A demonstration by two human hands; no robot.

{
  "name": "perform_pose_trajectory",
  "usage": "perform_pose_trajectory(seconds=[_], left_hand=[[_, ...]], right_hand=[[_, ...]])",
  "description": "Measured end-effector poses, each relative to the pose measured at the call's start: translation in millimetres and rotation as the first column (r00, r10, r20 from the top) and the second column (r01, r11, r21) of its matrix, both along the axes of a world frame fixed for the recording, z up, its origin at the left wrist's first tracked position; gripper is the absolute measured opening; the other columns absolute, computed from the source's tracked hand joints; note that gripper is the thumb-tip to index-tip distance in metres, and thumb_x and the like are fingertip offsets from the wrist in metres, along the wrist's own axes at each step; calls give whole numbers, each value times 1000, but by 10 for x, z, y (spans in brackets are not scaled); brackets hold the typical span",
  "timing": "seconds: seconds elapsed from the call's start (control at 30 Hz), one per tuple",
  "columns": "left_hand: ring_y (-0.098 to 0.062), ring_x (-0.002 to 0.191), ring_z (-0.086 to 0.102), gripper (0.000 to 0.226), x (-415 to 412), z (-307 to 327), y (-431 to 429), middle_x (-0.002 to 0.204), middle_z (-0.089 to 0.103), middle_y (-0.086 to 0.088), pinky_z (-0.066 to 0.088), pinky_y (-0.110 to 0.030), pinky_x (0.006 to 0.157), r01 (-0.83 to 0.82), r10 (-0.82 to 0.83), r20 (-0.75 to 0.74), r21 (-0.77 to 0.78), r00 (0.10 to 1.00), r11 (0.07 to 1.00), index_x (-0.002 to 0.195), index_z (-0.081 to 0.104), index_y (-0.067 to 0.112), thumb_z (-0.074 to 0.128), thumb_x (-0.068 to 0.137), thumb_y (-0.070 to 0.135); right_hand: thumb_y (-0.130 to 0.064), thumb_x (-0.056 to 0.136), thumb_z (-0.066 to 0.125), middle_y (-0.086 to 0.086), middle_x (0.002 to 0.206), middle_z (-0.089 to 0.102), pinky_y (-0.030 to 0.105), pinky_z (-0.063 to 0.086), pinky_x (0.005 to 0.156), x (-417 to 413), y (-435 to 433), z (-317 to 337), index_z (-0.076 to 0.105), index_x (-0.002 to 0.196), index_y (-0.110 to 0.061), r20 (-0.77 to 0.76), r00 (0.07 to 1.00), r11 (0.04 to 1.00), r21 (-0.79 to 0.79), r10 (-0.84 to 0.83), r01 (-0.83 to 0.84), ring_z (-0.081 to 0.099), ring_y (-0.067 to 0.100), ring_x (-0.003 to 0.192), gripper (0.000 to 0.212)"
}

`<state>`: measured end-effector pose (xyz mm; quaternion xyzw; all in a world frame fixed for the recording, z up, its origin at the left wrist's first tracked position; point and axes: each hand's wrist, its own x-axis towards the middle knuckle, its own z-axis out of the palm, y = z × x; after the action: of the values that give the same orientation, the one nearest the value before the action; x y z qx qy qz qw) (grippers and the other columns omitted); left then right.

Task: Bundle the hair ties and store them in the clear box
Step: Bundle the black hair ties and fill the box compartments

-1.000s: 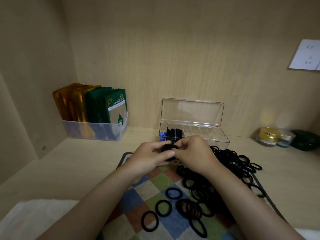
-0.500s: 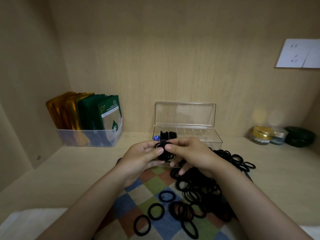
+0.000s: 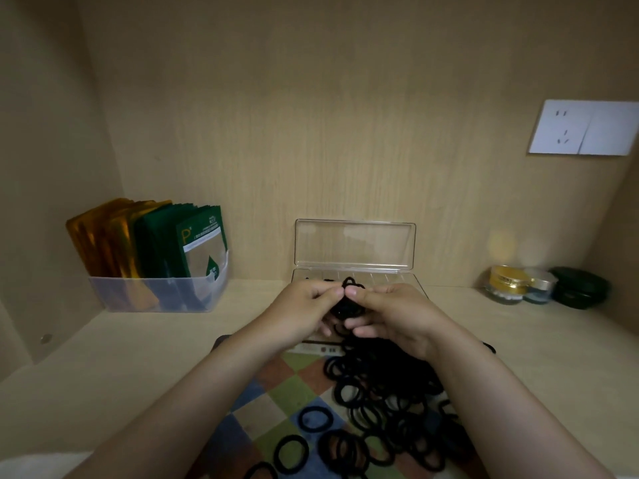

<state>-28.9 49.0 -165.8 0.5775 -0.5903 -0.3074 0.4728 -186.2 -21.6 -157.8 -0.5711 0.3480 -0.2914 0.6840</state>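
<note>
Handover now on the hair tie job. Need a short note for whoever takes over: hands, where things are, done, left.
Hands: left hand and right hand both pinch a small bunch of black elastic hair ties in front of the box.
Box: clear plastic compartment box, lid open, by the back wall; dark items at its left end, mostly hidden.
Pile: loose black hair ties on the checkered mat.
Done: possibly a few bundles boxed. Left: finish this bunch, box it, bundle the pile.

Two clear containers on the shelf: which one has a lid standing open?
The clear box at centre, by the back wall; its hinged lid stands upright. The clear bin at left has no cover and holds gold and green packets.
</note>
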Motion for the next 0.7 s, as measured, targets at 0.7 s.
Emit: perform_pose_trajectory(seconds=[0.7], left_hand=[[-16,129,41,44,482,-324,-828,134,53,8,33,-36,108,-170,252,576,-194,778,966,142,47,35,40,100,23]], right_hand=[[-33,81,76,-3,58,64,23,41,51,591,-901,73,75,72,-21,-605,634,728,-679,-482,-95,59,15,58,15]])
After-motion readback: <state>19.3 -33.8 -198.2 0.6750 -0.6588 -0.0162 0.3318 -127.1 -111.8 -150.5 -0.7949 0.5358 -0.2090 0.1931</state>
